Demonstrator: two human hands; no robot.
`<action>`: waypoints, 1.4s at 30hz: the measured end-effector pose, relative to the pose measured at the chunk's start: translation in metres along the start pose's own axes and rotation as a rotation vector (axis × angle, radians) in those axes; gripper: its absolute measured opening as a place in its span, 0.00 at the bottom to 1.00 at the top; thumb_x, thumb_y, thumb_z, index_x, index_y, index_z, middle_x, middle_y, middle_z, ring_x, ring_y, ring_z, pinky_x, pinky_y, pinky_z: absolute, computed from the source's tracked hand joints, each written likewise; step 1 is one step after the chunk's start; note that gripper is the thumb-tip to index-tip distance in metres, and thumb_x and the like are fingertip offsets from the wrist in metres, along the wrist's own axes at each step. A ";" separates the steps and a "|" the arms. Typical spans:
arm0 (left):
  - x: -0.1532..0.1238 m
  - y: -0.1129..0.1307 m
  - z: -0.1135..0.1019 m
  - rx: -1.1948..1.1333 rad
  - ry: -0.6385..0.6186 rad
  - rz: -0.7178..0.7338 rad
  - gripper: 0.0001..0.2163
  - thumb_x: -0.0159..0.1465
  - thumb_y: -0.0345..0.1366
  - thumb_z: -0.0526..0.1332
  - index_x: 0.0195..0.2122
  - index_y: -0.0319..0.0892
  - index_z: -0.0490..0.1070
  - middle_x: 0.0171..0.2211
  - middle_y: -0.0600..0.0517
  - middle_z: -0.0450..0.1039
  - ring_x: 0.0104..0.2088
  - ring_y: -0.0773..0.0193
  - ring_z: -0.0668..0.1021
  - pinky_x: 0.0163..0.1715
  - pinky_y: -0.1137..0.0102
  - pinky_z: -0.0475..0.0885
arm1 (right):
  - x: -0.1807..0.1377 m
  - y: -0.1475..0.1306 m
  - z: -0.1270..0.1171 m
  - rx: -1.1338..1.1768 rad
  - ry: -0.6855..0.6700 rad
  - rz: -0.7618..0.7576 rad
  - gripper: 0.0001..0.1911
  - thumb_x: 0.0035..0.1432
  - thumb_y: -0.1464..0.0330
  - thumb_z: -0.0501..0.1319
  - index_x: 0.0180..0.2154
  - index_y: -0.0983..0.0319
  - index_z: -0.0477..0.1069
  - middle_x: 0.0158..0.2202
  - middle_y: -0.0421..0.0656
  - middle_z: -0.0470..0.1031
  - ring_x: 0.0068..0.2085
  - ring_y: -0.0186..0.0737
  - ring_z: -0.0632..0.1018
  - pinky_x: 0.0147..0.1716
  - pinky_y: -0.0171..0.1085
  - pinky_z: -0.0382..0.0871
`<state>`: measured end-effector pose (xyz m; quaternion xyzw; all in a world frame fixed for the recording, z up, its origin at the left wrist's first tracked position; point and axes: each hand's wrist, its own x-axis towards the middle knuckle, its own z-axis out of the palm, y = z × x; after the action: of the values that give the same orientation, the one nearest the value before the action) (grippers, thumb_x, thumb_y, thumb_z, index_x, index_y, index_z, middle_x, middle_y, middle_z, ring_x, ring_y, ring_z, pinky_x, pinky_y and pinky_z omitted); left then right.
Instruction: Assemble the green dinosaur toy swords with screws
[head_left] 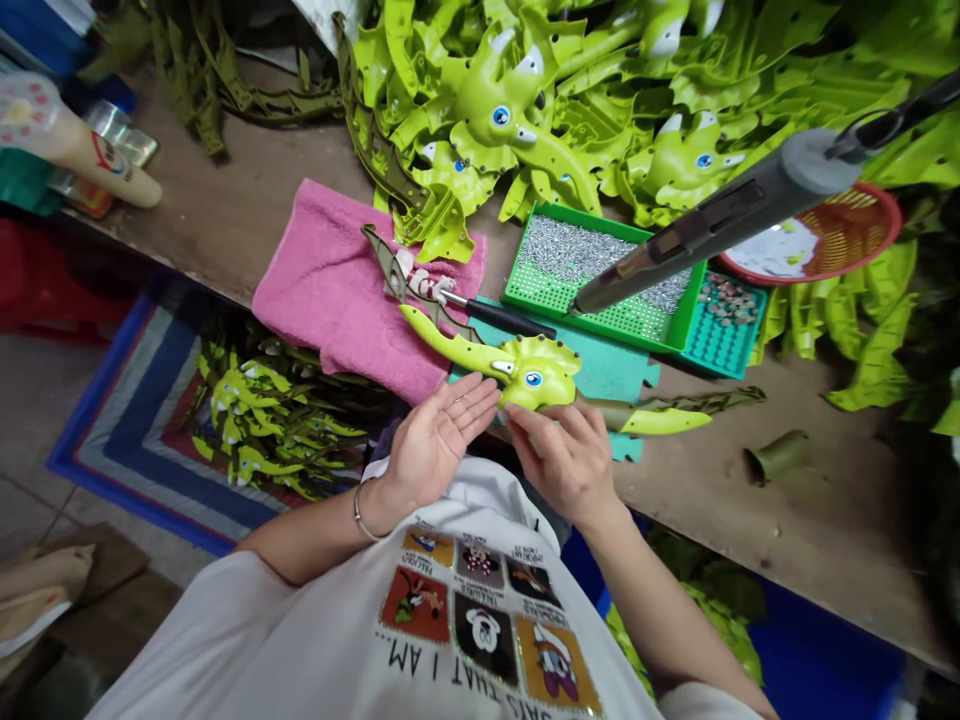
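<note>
- My left hand (435, 440) lies palm up in the lower middle of the frame, fingers spread apart and holding nothing; its fingertips sit just beside one green dinosaur toy (536, 372).
- My right hand (566, 455) is next to it, fingers together and pinched on the lower edge of that toy's head.
- The toy lies on the table (720, 500) at the centre of the frame, partly over one teal mat (607, 372).
- One black-handled screwdriver (491, 315) rests just above the toy, its tip toward one pink towel (337, 285) at centre left.
- One green tray (600, 270) of small silver screws and one teal tray (724, 325) sit right of centre; one grey hanging power driver (720, 222) crosses above them.
- One red basket (825, 235) stands at upper right.
- A heap of green dinosaur parts (600, 90), too many to count, fills the top.
- My shirt (450, 640) reads "THAT I AM", upside down.
</note>
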<state>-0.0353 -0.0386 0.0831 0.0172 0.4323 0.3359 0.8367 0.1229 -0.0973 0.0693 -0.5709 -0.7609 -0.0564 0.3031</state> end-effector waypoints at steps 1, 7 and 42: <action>-0.001 0.000 0.002 -0.010 0.006 -0.006 0.19 0.72 0.36 0.47 0.48 0.32 0.76 0.51 0.39 0.78 0.56 0.55 0.77 0.65 0.57 0.63 | 0.004 -0.003 0.001 0.047 0.026 0.041 0.14 0.59 0.77 0.65 0.46 0.62 0.69 0.31 0.40 0.78 0.32 0.36 0.74 0.36 0.39 0.63; -0.001 -0.004 0.008 -0.042 0.008 0.038 0.17 0.71 0.33 0.49 0.44 0.33 0.78 0.46 0.40 0.80 0.60 0.56 0.74 0.65 0.62 0.63 | 0.027 -0.028 0.025 0.124 0.181 0.253 0.10 0.59 0.75 0.64 0.40 0.58 0.67 0.29 0.38 0.77 0.30 0.37 0.75 0.35 0.40 0.63; 0.008 0.029 0.000 -0.132 0.055 0.340 0.21 0.75 0.38 0.44 0.57 0.38 0.72 0.54 0.45 0.76 0.62 0.60 0.71 0.65 0.64 0.62 | 0.075 -0.053 0.082 0.254 0.214 0.261 0.07 0.59 0.73 0.61 0.37 0.58 0.64 0.28 0.39 0.74 0.31 0.40 0.76 0.33 0.39 0.69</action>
<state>-0.0485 -0.0116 0.0870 0.0258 0.4231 0.5003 0.7550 0.0300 -0.0175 0.0556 -0.6125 -0.6451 0.0193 0.4564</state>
